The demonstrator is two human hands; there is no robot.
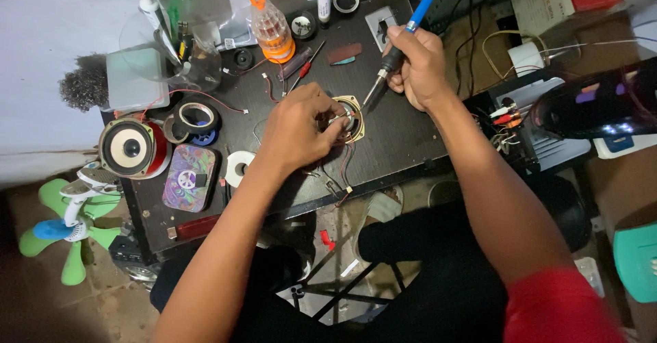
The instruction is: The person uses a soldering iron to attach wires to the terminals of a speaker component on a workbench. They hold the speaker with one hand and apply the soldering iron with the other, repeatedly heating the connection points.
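Note:
My left hand (298,127) rests on a small speaker (350,116) with a gold frame, fingers pinched on its wires at the middle of the dark board (397,137). My right hand (419,66) grips a soldering iron (400,42) with a blue and black handle. The iron's tip points down-left, just above the speaker's edge. Thin red and black wires (344,168) trail from the speaker toward the board's front edge.
A larger round speaker (129,148) sits at the left, with tape rolls (197,118), a colourful tin (189,177), a clear orange-based bottle (272,28) and screwdrivers. A green fan (65,226) lies on the floor at left. Electronics with coloured wires (510,120) stand at right.

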